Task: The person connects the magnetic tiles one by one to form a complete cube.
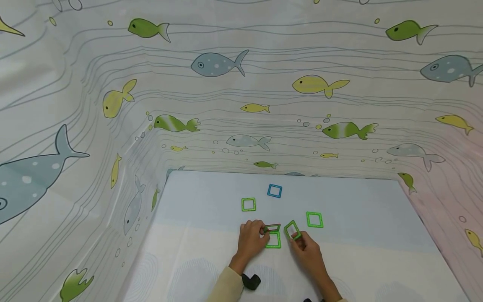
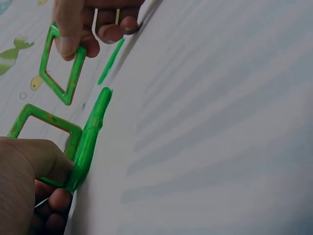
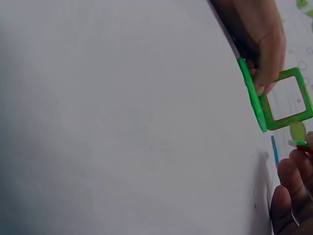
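My left hand [image 1: 250, 241] pinches a green square frame tile [image 2: 51, 118], which stands up from the table. Its lower edge meets that of a second green square frame tile [image 1: 273, 246] lying flat; the left fingers are at this joint. To the right, my right hand [image 1: 308, 253] holds a third green square frame tile [image 1: 296, 227] by one corner, between thumb and fingers. This tile is tilted, raised off the table and apart from the other two. In the right wrist view the right fingers [image 3: 288, 188] show at the edge, with most of their tile cut off.
On the white table [image 1: 211, 197] lie a blue square frame tile [image 1: 269, 190] at the back, a green one [image 1: 243, 204] at the back left and another green one [image 1: 321, 220] to the right. Fish-printed cloth [image 1: 264, 88] rises behind and beside the table.
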`<state>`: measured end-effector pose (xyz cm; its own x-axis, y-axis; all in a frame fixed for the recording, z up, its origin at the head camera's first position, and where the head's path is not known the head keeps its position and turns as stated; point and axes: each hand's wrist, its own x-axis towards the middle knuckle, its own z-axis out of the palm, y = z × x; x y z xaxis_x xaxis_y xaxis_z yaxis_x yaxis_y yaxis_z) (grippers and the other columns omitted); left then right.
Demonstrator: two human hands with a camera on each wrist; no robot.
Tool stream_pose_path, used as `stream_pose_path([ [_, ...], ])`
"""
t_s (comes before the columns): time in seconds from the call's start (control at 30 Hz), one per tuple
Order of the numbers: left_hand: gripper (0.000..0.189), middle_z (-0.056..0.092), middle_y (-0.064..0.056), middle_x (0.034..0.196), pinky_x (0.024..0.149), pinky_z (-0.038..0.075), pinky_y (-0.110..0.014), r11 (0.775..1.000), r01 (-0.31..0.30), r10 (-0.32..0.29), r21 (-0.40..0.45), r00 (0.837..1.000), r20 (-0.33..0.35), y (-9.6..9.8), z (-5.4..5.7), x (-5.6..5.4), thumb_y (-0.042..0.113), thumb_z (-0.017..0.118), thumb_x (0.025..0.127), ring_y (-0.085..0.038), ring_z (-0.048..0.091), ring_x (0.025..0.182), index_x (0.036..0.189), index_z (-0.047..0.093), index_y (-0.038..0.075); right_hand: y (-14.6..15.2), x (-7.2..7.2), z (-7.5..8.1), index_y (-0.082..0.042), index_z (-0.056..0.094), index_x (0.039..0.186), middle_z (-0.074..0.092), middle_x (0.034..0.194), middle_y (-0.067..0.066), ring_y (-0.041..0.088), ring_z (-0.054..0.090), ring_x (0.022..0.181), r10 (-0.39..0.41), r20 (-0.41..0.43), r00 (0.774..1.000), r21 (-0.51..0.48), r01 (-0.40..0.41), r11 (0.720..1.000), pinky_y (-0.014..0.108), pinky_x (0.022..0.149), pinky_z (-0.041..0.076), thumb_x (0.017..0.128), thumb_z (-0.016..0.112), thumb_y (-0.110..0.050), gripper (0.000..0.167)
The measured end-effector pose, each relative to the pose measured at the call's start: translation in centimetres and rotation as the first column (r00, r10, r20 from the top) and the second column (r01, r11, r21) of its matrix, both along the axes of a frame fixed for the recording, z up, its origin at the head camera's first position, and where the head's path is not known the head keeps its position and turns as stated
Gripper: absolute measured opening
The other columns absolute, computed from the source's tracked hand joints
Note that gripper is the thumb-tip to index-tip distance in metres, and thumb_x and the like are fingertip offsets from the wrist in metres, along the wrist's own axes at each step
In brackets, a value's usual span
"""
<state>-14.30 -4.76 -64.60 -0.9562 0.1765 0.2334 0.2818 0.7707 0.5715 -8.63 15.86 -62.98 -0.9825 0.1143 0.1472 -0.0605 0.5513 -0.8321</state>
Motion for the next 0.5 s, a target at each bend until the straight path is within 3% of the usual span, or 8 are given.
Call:
stream_pose_path([
  [0.5, 0.017, 0.054, 0.01, 0.069, 0.071, 0.029, -0.026, 1.0, -0.004, 0.004, -0.009, 0.998, -0.065, 0.02, 0.16, 0.13, 0.022, 0.077, 0.079, -0.005, 0.038, 0.069, 0.077, 0.06, 0.022, -0.97, 0.54, -0.31, -0.009, 0.066, 0.095, 0.061, 0.071, -0.007, -0.002, 0.048, 0.06, 0.046, -0.012, 0.999, 0.013, -0.046, 0.999, 0.021, 0.054, 0.044, 0.084, 0.078, -0.004, 0.017],
])
